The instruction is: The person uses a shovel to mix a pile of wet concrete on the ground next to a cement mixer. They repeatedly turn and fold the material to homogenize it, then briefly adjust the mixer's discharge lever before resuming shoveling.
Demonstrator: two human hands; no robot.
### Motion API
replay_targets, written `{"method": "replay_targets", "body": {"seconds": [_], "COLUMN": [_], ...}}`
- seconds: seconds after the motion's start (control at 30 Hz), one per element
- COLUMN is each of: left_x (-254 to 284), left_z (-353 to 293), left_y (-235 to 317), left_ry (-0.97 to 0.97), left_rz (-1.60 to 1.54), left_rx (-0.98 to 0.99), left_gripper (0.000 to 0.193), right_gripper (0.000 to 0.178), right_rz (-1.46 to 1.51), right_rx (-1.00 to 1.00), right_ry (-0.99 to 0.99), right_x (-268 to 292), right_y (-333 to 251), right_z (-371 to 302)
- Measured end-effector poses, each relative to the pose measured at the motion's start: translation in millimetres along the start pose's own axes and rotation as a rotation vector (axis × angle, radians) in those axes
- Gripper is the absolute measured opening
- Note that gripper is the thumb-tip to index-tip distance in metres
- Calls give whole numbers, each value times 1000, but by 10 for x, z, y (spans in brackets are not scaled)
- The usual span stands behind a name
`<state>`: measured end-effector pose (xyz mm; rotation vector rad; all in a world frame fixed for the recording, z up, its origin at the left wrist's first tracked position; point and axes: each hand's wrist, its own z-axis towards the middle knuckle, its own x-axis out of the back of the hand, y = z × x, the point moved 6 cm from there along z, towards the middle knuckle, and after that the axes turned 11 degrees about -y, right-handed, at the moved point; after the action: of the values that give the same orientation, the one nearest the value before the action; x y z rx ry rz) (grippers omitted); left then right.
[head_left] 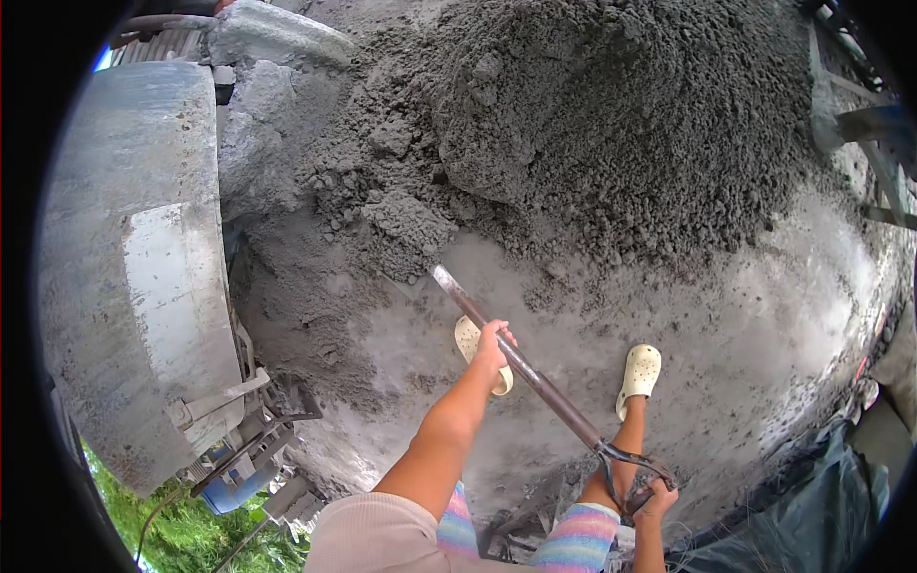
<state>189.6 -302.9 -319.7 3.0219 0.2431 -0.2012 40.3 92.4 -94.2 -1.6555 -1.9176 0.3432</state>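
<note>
A shovel (554,393) with a dark, worn shaft slants from lower right to upper left across my front. My left hand (493,346) is wrapped round the shaft partway down. At the upper end, my right hand (656,500) grips the dark D-shaped handle (607,458). The shovel's blade is hidden under a lump of damp grey mix (406,229), just beyond the shaft's pale lower end. A large heap of the same crumbly grey mix (621,124) rises behind it to the right.
On the left stands a large grey metal panel (95,258) with a frame and machine parts. A rough concrete block (272,33) lies at the upper left. My feet, in cream clogs (642,371), stand on dusty grey ground (735,315). Dark plastic sheeting (812,506) lies lower right.
</note>
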Motion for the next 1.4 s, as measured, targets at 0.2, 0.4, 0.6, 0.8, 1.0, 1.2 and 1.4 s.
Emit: {"method": "replay_targets", "body": {"seconds": [0.2, 0.4, 0.6, 0.8, 1.0, 1.2, 1.4], "left_x": [-640, -1840, -3300, -3920, -2681, -873, -97], "left_z": [-949, -1928, -2548, -3360, -3172, -1973, -1354], "left_y": [-1507, -2066, -1493, -860, -813, -713, -318], "left_ry": [-11, 3, -207, -165, -482, -41, -29], "left_rz": [97, 280, 693, 1058, 299, -34, -156], "left_rx": [56, -116, -465, -826, -367, -95, 97], "left_gripper": [15, 11, 26, 48, 27, 20, 22], "right_gripper": [13, 11, 19, 18, 13, 14, 12], "right_rz": [57, 279, 322, 488, 318, 224, -204], "right_rx": [-115, -444, -729, -1184, -461, -198, -93], "right_ry": [173, 119, -394, -616, -338, -415, -461], "right_x": [1931, 2873, 2175, 1761, 1927, 830, -699], "right_y": [-238, -189, -599, -752, -1331, -2089, -1964], "right_z": [-274, -332, -38, -250, -355, -1473, -1810]}}
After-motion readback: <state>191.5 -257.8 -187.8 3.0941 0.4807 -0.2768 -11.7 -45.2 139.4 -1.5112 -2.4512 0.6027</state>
